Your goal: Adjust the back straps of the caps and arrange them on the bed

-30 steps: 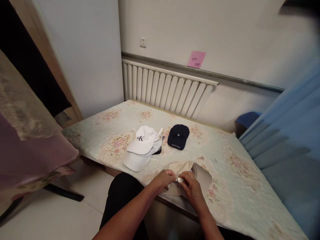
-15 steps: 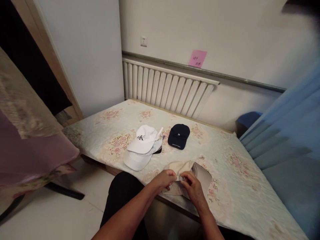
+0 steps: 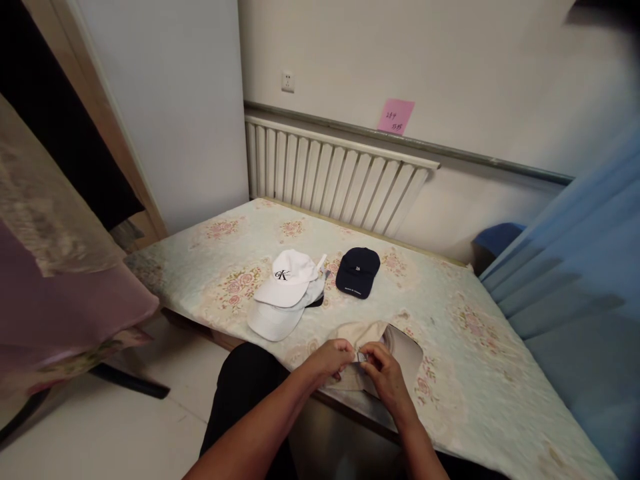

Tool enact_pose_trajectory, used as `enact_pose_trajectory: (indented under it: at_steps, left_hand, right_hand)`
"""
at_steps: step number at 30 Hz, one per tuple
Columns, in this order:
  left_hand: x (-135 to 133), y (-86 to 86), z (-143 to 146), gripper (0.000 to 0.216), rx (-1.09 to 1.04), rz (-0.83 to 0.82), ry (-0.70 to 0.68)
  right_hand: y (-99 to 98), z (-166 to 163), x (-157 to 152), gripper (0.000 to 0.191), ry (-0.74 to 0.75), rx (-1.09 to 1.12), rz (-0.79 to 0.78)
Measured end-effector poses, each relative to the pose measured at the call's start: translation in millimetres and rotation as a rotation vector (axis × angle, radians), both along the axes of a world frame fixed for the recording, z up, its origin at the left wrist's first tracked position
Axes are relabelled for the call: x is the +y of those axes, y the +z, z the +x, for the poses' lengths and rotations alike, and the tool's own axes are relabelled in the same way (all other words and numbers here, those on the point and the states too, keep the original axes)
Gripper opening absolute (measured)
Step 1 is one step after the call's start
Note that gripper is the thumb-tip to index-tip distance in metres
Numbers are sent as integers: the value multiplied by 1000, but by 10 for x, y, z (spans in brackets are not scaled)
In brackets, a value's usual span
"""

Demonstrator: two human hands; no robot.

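Note:
A beige cap (image 3: pixel 407 359) lies turned over near the front edge of the bed, its brim pointing right. My left hand (image 3: pixel 334 359) pinches the cap's back edge, at the strap. Close beside it, my right hand (image 3: pixel 383 367) pinches the same strap area, where a small pale fastener shows between the fingertips. Fine details there are too small to make out. Left of the hands, a white cap (image 3: pixel 293 277) with black letters rests on top of a light grey cap (image 3: pixel 275 321). A navy cap (image 3: pixel 358 272) sits apart, farther back.
The caps lie on a bed or table with a flowered cover (image 3: pixel 470 387). Behind it are a white radiator (image 3: pixel 335 173) and a wall with a pink note (image 3: pixel 396 117). A blue curtain (image 3: pixel 575 280) hangs at right. Clothes on a chair (image 3: pixel 75 293) are at left.
Both hands stay almost in place at the beige cap's strap. The fingers of the right hand have shifted very slightly, and the pale fastener shows a little more.

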State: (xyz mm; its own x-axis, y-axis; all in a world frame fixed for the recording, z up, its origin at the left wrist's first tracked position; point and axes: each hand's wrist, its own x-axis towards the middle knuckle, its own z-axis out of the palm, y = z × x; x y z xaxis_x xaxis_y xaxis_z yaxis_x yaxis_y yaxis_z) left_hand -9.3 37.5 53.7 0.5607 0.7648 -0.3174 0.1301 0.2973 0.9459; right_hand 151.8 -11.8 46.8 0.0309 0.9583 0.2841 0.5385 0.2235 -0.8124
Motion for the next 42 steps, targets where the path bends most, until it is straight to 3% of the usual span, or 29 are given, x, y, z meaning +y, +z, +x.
enact_pose_trajectory:
  at_steps: [8, 14, 23, 35, 42]
  left_hand:
    - [-37, 30, 3, 11, 10, -26, 54]
    - [-21, 11, -22, 14, -24, -48, 25]
    - [-22, 10, -17, 15, -10, -30, 10]
    - [-36, 81, 11, 10, 95, -2, 15]
    - [-12, 73, 40, 6, 166, 8, 17]
  right_hand:
    - [-52, 27, 2, 18, -27, 68, -3]
    - [-129, 48, 9, 18, -43, 199, -69]
    - [-140, 36, 5, 18, -41, 224, -87]
    - [-129, 37, -6, 17, -25, 177, -60]
    - [-20, 5, -21, 14, -9, 10, 17]
